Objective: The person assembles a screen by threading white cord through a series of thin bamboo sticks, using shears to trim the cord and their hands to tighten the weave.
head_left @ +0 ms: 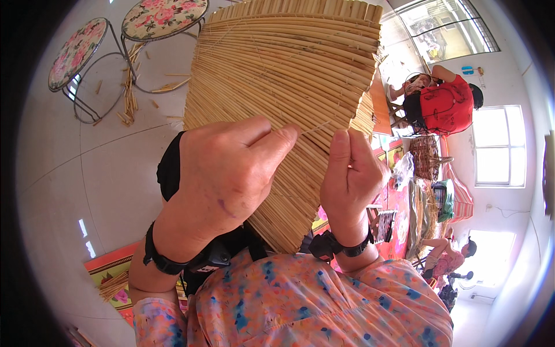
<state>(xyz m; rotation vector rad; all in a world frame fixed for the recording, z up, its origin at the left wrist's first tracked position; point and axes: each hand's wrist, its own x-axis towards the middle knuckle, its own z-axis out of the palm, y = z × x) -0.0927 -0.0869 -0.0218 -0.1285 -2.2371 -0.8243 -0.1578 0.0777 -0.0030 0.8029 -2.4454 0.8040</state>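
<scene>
A mat of straw-coloured stalks (272,75), bound side by side with thin thread, spreads in front of my body and reaches down to my lap. My left hand (228,179) is closed over the mat, thumb and forefinger pinched together. From its fingertips a thin pale thread (315,128) runs taut toward the mat's right edge. At that edge my right hand (351,176) is closed, its thumb pressed against the forefinger on the stalk ends. The fingers hide exactly what lies between them. Both wrists wear black straps.
Two round stools with flowered tops (165,18) stand at the far left, with loose stalks (130,95) on the floor around them. A patterned mat (124,283) lies at lower left. To the right are a wicker basket (425,157), a person in red (445,107) and another seated person (454,260).
</scene>
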